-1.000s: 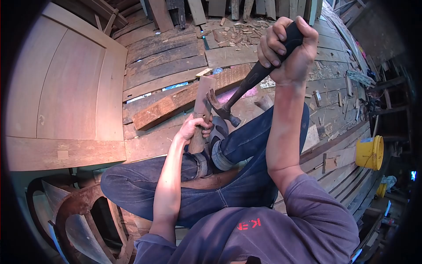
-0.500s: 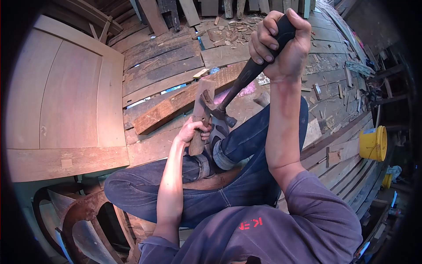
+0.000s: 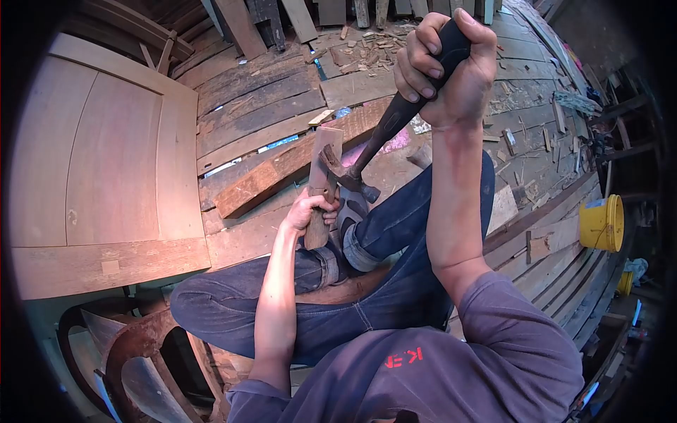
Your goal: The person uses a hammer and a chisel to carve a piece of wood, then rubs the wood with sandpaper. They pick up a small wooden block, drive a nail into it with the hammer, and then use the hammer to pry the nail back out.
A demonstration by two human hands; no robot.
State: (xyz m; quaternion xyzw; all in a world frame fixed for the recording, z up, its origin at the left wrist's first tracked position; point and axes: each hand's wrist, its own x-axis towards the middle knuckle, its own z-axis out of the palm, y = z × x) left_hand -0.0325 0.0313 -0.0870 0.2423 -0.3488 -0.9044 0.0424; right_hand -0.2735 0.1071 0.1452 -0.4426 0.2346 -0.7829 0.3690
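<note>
My right hand [image 3: 451, 67] is raised at the upper right, its fingers wrapped round the dark handle of a claw hammer [image 3: 395, 120]. The hammer slants down to the left, and its metal head lies at the wooden piece in my other hand. That wooden piece [image 3: 326, 151] is short, with a flat pale upper part and a darker lower end. My left hand [image 3: 312, 211] grips it near its lower half, just in front of my shoe. Whether the hammer head touches the wood I cannot tell.
A thick wooden beam [image 3: 264, 182] lies on the plank floor behind my left hand. At the left is a large wooden panel [image 3: 116, 155]. A yellow bucket [image 3: 601, 223] stands at the right. Wood chips [image 3: 363, 55] litter the floor at the top. My crossed legs are below.
The view has shifted slightly. The hammer and the wooden piece stay in nearly the same position, both still held.
</note>
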